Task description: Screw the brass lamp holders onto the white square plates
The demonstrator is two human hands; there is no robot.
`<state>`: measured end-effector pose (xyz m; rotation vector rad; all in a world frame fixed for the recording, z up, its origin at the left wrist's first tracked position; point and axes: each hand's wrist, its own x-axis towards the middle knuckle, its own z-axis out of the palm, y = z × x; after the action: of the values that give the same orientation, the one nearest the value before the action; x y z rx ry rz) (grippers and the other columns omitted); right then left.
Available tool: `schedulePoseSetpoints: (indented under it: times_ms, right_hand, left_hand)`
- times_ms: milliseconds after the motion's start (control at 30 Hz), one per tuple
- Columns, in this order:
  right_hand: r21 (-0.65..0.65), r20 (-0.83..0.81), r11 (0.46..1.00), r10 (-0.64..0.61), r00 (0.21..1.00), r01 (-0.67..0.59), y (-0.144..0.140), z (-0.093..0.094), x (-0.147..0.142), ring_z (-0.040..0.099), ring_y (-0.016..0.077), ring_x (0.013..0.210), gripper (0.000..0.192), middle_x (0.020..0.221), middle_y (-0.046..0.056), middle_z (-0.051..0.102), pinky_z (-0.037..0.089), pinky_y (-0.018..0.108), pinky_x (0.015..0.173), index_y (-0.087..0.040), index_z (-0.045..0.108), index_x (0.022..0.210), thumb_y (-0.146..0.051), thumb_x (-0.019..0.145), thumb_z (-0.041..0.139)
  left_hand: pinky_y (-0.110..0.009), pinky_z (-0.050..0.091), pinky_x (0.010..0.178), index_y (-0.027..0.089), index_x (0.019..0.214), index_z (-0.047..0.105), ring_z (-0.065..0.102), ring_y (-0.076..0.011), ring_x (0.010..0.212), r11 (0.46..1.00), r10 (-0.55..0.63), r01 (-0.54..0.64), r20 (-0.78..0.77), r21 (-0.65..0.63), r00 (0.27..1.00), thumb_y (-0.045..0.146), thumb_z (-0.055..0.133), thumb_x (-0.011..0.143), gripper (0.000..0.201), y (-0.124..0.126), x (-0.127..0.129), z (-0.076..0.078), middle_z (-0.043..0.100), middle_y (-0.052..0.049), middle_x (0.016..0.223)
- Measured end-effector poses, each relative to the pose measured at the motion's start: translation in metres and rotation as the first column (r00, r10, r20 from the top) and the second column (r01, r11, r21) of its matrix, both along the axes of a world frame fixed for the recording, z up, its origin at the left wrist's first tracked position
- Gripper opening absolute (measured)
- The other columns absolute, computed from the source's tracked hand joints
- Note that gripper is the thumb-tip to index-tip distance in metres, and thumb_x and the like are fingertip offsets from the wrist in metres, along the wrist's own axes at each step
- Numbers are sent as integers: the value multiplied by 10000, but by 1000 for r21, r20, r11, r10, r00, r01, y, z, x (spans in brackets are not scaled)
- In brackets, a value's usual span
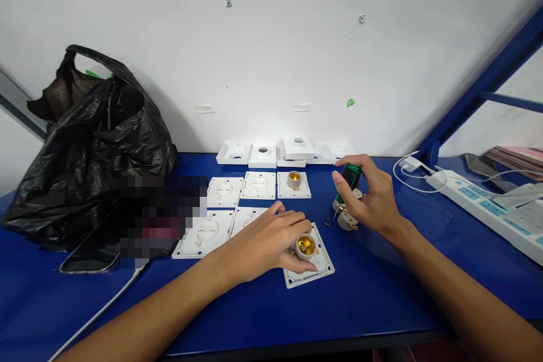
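My left hand is closed around a round lamp socket with a brass-coloured inside, on a white square base plate. In my right hand is a green and black screwdriver, pointing down at the table. Its thin tip is close to a small dark screw. Under and beside the right hand sit more lamp sockets, partly hidden by the fingers. Behind the left hand, another socket stands on its own white plate.
Several white plates lie left of centre on the blue table. White covers line the wall. A black plastic bag and a phone with a white cable are at left; a power strip is at right.
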<state>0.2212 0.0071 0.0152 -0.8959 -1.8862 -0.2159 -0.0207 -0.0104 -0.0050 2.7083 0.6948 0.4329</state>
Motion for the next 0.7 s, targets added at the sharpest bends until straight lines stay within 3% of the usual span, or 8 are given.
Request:
schedulePoseSetpoints:
  times_ms: [333,533,700]
  right_hand:
    - [17,-38,1000,5,999,-4,-1,0,0,544,116,574,120,774,-50,608,464,276,573,-244,615,1074,-210,967,657]
    - [38,-251,999,-17,968,28,-1,-3,3,552,134,610,121,804,-33,578,480,312,595,-251,644,1080,-249,962,672]
    - [59,-459,998,7,888,23,-6,0,-4,555,145,624,113,820,-9,568,480,331,592,-254,655,1053,-318,966,685]
  left_hand:
    - [-337,384,874,198,898,591,507,-156,724,999,3,-3,-2,38,1000,525,864,855,429,1,0,-2,570,54,805]
    - [-345,370,864,204,848,558,508,-154,704,999,1,-1,-3,48,1000,495,855,864,416,3,0,-7,566,58,779]
    - [-348,373,860,203,869,566,506,-157,697,999,-8,8,1,50,1000,488,819,901,382,3,0,-9,566,54,775]
